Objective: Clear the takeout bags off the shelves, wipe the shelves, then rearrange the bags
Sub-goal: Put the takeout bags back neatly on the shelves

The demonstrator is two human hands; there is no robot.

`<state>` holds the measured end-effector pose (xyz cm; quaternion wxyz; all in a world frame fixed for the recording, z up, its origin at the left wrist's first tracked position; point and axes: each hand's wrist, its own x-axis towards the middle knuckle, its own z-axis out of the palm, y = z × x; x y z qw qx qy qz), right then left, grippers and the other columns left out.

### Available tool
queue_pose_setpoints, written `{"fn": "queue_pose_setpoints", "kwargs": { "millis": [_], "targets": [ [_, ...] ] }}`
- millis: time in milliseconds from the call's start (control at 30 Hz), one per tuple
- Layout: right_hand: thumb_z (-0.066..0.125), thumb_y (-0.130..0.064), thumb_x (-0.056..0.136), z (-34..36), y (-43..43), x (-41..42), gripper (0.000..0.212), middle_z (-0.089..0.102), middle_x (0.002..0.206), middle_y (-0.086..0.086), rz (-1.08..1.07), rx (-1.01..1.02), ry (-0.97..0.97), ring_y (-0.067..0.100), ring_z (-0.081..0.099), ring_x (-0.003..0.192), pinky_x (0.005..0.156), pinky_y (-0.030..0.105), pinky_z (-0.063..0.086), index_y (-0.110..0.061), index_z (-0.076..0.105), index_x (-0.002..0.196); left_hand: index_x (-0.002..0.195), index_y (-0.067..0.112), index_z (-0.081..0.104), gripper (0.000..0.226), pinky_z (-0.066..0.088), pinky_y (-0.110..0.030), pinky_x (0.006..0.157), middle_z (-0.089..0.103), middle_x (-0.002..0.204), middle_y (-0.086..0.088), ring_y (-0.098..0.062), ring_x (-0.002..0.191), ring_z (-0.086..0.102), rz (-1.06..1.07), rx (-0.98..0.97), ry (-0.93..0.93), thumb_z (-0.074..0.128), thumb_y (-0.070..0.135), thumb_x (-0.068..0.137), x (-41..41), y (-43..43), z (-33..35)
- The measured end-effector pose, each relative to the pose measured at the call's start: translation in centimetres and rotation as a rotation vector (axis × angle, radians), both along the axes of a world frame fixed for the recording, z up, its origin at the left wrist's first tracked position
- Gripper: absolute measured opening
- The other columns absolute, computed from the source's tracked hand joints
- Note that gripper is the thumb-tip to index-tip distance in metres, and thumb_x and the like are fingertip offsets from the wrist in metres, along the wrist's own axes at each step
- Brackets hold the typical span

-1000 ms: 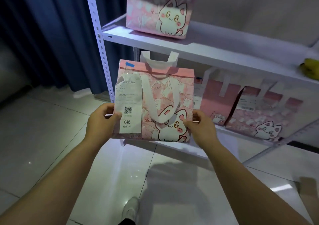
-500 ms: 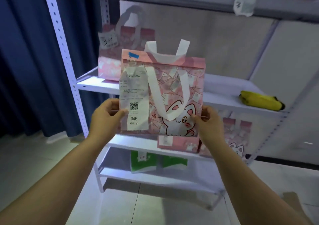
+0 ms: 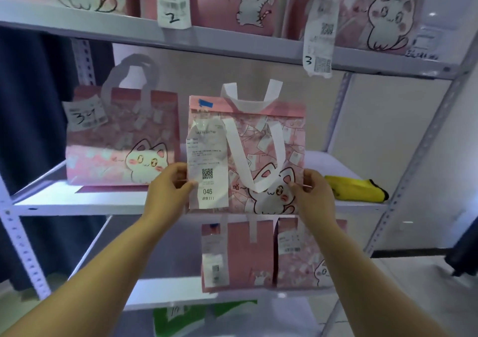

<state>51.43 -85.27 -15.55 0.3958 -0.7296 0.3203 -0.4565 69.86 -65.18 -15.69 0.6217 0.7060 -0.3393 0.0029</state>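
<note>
A pink cat-print takeout bag [image 3: 258,140] with white handles and a receipt marked 046 is held upright in front of the middle shelf [image 3: 77,202]. My left hand [image 3: 168,189] pinches its lower left edge over the receipt. My right hand [image 3: 314,194] grips its lower right edge. The bag's bottom is level with the shelf's front edge; whether it rests on the board is unclear. Another pink cat bag [image 3: 121,140] stands on the same shelf to the left.
A yellow cloth [image 3: 357,188] lies at the right end of the middle shelf. Several pink bags with hanging receipts [image 3: 320,26] fill the top shelf. Two pink bags [image 3: 271,254] stand on the shelf below, green bags [image 3: 181,318] under them. Dark curtain at left.
Both hands have raised the bag from the lower shelf level up to the middle shelf and nearer to the rack. The view has tilted upward, revealing the top shelf.
</note>
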Motion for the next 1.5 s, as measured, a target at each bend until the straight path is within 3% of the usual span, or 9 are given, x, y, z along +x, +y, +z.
{"fn": "queue_pose_setpoints", "kwargs": {
  "millis": [167,367,533,700,867,1000,1167,1300,1500],
  "targets": [
    [0.066,-0.021,0.086,-1.0,-2.8,1.9,0.023,0.061,0.08,-0.018,-0.062,0.05,0.018,0.0,0.059,0.074,0.053,0.017,0.042,-0.038,0.051,0.081,0.086,0.038,0.057,0.03,0.05,-0.013,0.052,0.067,0.09,0.018,0.008,0.077,0.063,-0.05,0.021,-0.001,0.065,0.01,0.084,2.6,-3.7,-0.9],
    [0.066,-0.02,0.086,-2.5,-6.9,3.5,0.021,0.059,0.08,-0.022,-0.099,0.089,0.045,-0.002,0.058,0.076,0.053,0.015,0.041,-0.033,0.052,0.094,0.086,0.043,0.056,0.03,0.048,-0.023,0.074,0.065,0.091,0.023,0.005,0.086,0.061,-0.039,0.073,0.003,0.067,0.015,0.083,4.5,-7.6,-1.6],
    [0.065,-0.02,0.087,-2.7,-11.5,4.4,0.02,0.059,0.083,-0.018,-0.085,0.086,0.096,0.006,0.059,0.076,0.06,0.02,0.045,-0.03,0.052,0.098,0.087,0.044,0.058,0.03,0.05,-0.023,0.072,0.067,0.091,0.022,0.005,0.085,0.062,-0.021,0.084,0.004,0.066,0.016,0.083,5.0,-11.5,-1.5],
    [0.061,-0.018,0.087,-2.7,-16.1,4.1,0.019,0.06,0.087,-0.014,-0.06,0.092,0.124,0.001,0.058,0.075,0.049,0.013,0.042,-0.026,0.053,0.103,0.091,0.038,0.055,0.024,0.055,-0.035,0.07,0.067,0.093,0.017,-0.007,0.087,0.064,0.021,0.126,0.038,0.064,0.018,0.083,4.8,-16.0,-1.8],
    [0.059,-0.017,0.087,-2.7,-19.9,3.2,0.021,0.062,0.09,-0.008,-0.068,0.058,0.139,0.013,0.061,0.079,0.058,0.022,0.045,-0.02,0.057,0.108,0.097,0.029,0.055,0.02,0.052,-0.031,0.075,0.064,0.095,0.014,-0.008,0.086,0.062,0.016,0.115,0.027,0.061,0.012,0.086,4.1,-19.9,-2.0],
    [0.059,-0.018,0.087,-2.7,-21.3,2.7,0.022,0.064,0.094,-0.006,-0.049,0.05,0.153,0.019,0.063,0.088,0.073,0.035,0.055,-0.017,0.06,0.109,0.097,0.027,0.055,0.02,0.051,-0.023,0.064,0.061,0.088,0.02,-0.005,0.083,0.061,0.029,0.086,0.046,0.063,0.013,0.086,3.6,-21.2,-2.2],
    [0.062,-0.022,0.086,-2.6,-21.4,2.3,0.022,0.065,0.1,-0.004,-0.045,0.053,0.125,0.015,0.062,0.089,0.067,0.027,0.052,-0.019,0.059,0.108,0.102,0.025,0.052,0.03,0.051,-0.032,0.075,0.06,0.102,0.007,-0.013,0.092,0.058,0.114,0.045,0.044,0.071,0.017,0.08,3.3,-20.6,-2.2],
    [0.064,-0.023,0.086,-2.7,-20.3,1.3,0.031,0.061,0.098,-0.009,-0.108,-0.009,0.088,0.008,0.058,0.088,0.06,0.007,0.041,-0.019,0.055,0.116,0.107,0.026,0.051,0.034,0.042,-0.019,0.071,0.054,0.116,0.002,-0.012,0.098,0.053,0.174,0.052,-0.049,0.071,0.02,0.08,2.7,-19.3,-2.0],
    [0.063,-0.022,0.087,-3.3,-17.9,-1.1,0.024,0.063,0.101,-0.011,-0.2,-0.082,0.037,0.004,0.06,0.09,0.074,0.023,0.046,-0.021,0.058,0.11,0.098,0.032,0.052,0.024,0.04,-0.01,0.06,0.056,0.104,0.012,0.002,0.088,0.055,0.038,0.04,-0.153,0.069,0.025,0.082,0.1,-17.7,-1.2]
  ]
}}
